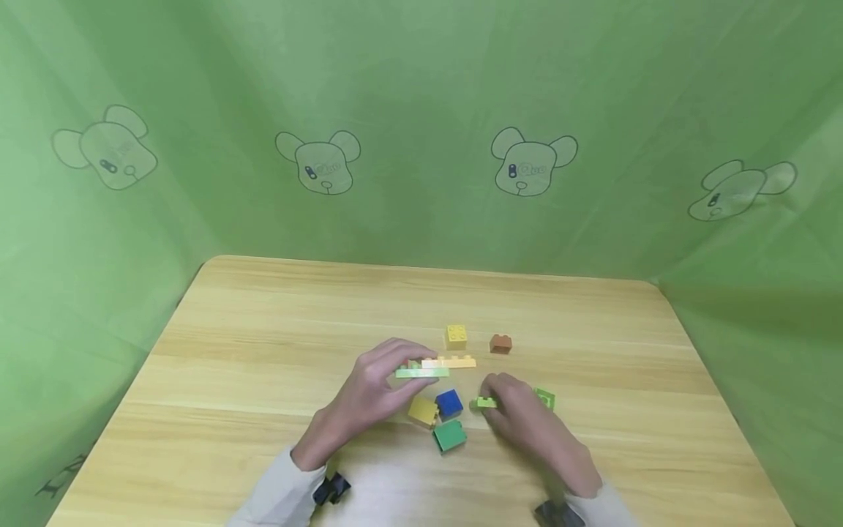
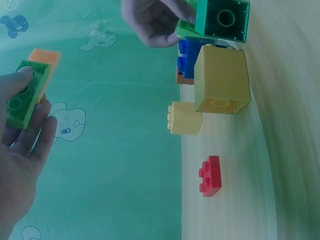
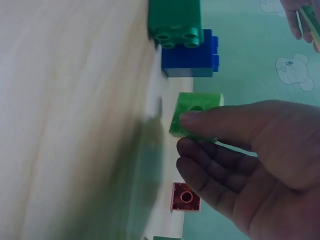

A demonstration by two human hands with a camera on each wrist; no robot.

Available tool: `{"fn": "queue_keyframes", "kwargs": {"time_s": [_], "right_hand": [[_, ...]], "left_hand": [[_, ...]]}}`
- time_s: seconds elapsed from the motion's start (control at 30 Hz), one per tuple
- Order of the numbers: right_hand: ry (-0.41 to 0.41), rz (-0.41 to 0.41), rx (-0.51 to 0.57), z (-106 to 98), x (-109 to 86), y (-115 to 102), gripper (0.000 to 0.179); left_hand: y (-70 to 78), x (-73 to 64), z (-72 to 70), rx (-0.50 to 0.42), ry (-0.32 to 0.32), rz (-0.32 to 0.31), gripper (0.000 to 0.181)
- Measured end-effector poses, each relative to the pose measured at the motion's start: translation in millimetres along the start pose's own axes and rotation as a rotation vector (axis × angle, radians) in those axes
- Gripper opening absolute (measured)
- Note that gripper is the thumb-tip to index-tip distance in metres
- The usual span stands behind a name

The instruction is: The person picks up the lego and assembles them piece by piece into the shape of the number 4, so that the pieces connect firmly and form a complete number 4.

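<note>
My left hand (image 1: 375, 377) grips a long green brick (image 1: 421, 373) with an orange brick (image 1: 461, 362) against it, held above the table. In the left wrist view the thumb presses on the green brick's studs. My right hand (image 1: 527, 413) pinches a small lime green brick (image 3: 187, 102) between thumb and fingers. Between the hands stand a yellow brick (image 1: 422, 411), a blue brick (image 1: 449, 403) and a dark green brick (image 1: 450, 437), close together.
Farther back on the wooden table (image 1: 276, 315) sit another yellow brick (image 1: 456, 337) and a reddish-brown brick (image 1: 500, 345). A green brick (image 1: 545, 397) lies beyond the right hand, partly hidden. The left wrist view shows a red brick (image 2: 212, 176). Green curtain (image 1: 421, 219) surrounds the table.
</note>
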State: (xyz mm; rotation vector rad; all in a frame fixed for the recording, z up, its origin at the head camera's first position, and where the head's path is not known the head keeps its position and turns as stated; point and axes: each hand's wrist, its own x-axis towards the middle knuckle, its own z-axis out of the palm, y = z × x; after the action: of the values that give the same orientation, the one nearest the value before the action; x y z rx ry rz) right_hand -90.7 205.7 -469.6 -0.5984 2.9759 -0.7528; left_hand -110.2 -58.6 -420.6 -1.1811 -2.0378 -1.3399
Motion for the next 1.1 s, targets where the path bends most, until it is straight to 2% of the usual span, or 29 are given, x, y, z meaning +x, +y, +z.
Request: {"fn": "queue_keyframes", "kwargs": {"time_s": [0.13,0.27,0.4,0.67,0.97,1.1], "right_hand": [[0.067,-0.007,0.030,-6.1,1.2,0.2,0.023],[0.110,-0.050,0.074,-13.2,1.1,-3.1,0.035],[0.164,-0.133,0.111,-19.5,-0.3,-8.6,0.038],[0.362,-0.280,0.110,-30.8,-0.4,-20.6,0.033],[0.424,-0.352,0.176,-43.4,-3.1,-36.9,0.030],[0.478,-0.418,0.230,-45.0,-2.9,-42.8,0.030]], "left_hand": [[-0.6,0.0,0.4,-0.005,0.013,-0.005,0.029],[-0.3,0.5,0.7,-0.006,0.022,-0.009,0.028],[0.4,0.8,0.6,0.003,0.027,-0.018,0.030],[0.5,1.2,1.8,0.021,0.036,-0.021,0.031],[0.0,1.7,3.3,0.012,0.040,-0.025,0.031],[0.2,1.4,4.0,0.008,0.039,-0.029,0.031]]}}
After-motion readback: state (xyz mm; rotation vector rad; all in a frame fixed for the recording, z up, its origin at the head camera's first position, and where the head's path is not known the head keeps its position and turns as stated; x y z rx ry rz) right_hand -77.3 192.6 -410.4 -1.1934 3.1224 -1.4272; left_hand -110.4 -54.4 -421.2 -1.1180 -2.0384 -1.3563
